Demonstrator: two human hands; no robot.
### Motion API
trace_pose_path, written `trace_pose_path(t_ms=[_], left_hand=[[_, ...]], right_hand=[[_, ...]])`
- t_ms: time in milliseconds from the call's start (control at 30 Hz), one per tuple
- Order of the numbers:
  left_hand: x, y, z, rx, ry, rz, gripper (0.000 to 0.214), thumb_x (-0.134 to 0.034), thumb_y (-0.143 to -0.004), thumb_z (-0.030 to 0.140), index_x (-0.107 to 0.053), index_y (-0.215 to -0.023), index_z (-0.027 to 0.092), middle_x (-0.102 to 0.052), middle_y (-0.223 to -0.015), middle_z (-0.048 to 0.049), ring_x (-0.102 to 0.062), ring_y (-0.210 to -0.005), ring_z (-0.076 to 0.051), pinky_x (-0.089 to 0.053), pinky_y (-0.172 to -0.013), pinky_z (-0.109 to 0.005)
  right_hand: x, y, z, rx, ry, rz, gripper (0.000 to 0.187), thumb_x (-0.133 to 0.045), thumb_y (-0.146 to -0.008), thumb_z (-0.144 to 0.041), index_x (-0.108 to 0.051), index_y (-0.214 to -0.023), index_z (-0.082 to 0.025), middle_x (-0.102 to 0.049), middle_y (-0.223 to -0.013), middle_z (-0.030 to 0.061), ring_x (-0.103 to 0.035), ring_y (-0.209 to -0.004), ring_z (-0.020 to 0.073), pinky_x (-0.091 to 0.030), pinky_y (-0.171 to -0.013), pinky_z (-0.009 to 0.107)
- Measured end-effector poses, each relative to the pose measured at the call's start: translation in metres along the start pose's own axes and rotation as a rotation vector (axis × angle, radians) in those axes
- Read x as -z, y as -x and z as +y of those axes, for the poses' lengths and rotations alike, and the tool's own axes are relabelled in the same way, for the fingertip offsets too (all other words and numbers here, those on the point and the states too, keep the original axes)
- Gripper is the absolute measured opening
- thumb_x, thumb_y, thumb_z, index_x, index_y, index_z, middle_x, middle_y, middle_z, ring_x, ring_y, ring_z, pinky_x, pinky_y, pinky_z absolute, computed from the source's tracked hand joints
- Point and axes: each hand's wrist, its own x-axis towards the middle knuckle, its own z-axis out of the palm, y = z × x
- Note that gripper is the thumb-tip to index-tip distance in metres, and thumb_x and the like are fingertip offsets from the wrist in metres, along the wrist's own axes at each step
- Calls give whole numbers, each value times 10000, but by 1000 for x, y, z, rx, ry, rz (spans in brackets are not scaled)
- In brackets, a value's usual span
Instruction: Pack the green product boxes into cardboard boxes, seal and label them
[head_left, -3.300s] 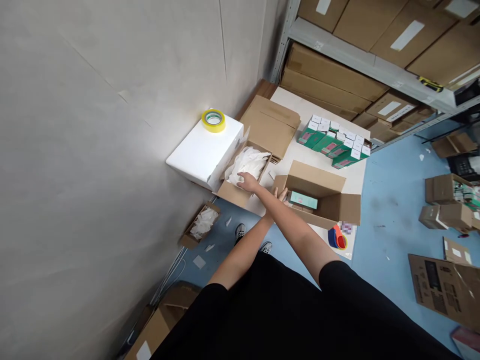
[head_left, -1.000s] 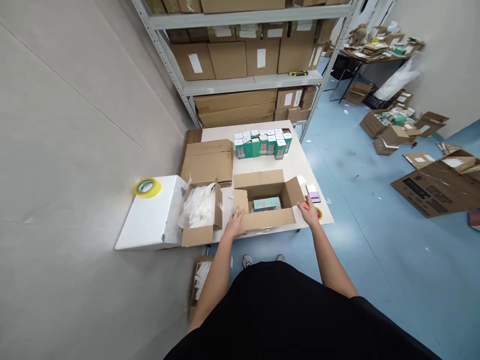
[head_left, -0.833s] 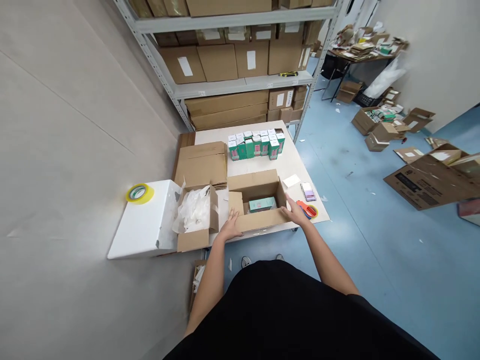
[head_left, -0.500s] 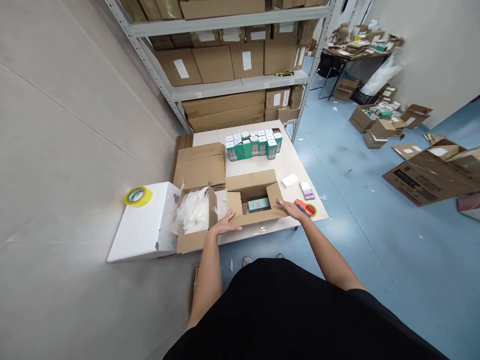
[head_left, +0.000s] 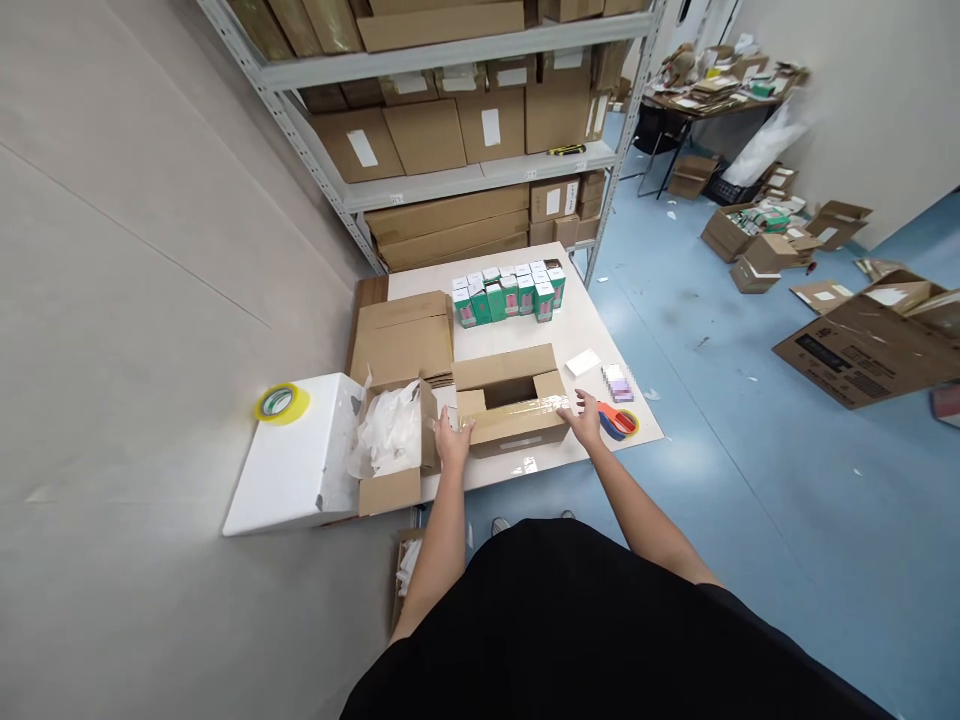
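A cardboard box (head_left: 517,435) sits near the front edge of the table, its back flap standing up and its taped front flap raised, leaning over the opening. The inside is dark and its contents are hidden. My left hand (head_left: 453,440) holds the box's left front corner, thumb toward the front and fingers along the side. At the right front corner, my right hand (head_left: 583,420) grips the flap's edge with the thumb side, its other fingers apart. Scissors with orange and blue handles (head_left: 618,422) lie beside my right hand, over a yellow tape roll (head_left: 634,426).
An open carton of white plastic wrap (head_left: 390,430) stands left, beside a white block (head_left: 285,470) bearing a yellow tape roll (head_left: 282,403). Flattened cardboard (head_left: 403,340) and several green-and-white small boxes (head_left: 510,296) are farther back. A shelf rack (head_left: 480,175) stands behind the table.
The box's front flap has swung up and inward, covering the green box seen inside before. My left hand has shifted to the box's left side; my right hand stays at the right corner.
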Motion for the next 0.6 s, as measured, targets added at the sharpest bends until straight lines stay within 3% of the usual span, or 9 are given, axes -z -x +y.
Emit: trace_pose_path(t_ms=[133, 267, 400, 500, 600], left_hand=[[9, -16, 15, 42, -112, 2, 1110, -819, -809, 529, -227, -1699, 231, -233, -1745, -200, -323, -1558, -446, -360, -1237, -550], [19, -54, 53, -218, -262, -109, 1110, -868, -750, 472, -297, -1680, 267, -91, -1797, -126, -136, -1616, -479, -305, -1266, -582], [17, -95, 97, -426, -263, -139, 901, -740, -872, 420, -356, -1657, 199, -211, -1772, -144, -150, -1632, -412, -210, -1315, -518], [17, -116, 115, -407, -312, -218, 934, -761, -843, 476, -381, -1639, 169, -310, -1731, -184, -176, -1618, -437, -222, -1299, -548], [23, -121, 121, -370, -426, -285, 942, -770, -817, 523, -417, -1611, 162, -401, -1675, -208, -309, -1551, -458, -311, -1247, -551]], right_hand=[[-9, -6, 5, -51, 80, -10, 917, -739, -793, -648, -496, -1529, -158, -448, -1600, 230, -441, -1461, 374, -393, -1195, 517], [-8, -15, 4, -102, 154, -82, 1015, -781, -761, -639, -437, -1580, -149, -313, -1696, 240, -303, -1574, 402, -325, -1246, 536], [-7, -18, 0, -140, 202, -108, 1037, -796, -772, -604, -392, -1616, -157, -260, -1722, 247, -285, -1585, 421, -330, -1238, 558], [-6, -16, -2, -131, 239, -111, 1020, -808, -782, -584, -394, -1622, -178, -215, -1742, 234, -271, -1592, 431, -335, -1236, 561], [-7, -15, -2, -155, 236, -106, 1019, -818, -782, -582, -393, -1625, -200, -199, -1749, 224, -270, -1590, 445, -350, -1222, 585]])
